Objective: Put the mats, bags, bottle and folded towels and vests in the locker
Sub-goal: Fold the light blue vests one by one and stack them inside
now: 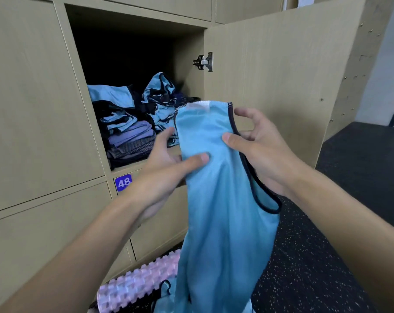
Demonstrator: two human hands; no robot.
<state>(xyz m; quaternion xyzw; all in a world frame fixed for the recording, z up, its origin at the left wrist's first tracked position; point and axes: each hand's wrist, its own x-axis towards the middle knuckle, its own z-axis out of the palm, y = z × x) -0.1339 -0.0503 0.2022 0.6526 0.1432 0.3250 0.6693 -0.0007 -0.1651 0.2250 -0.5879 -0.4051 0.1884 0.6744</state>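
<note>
Vest (216, 199) top pinched in fingers (167, 136) of left hand (166, 170), right hand (261, 152).

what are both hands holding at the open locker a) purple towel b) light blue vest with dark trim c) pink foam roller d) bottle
b: the left hand and right hand both pinch the light blue vest, dark trim along its armhole.

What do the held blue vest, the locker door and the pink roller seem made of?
Vest: thin, faintly shiny synthetic fabric, likely polyester; it drapes limply, dark binding at the edges. Locker door: probably matte wood-grain laminate board; faint vertical streaks. Roller: likely foam; matte, ridged pink surface.
</note>
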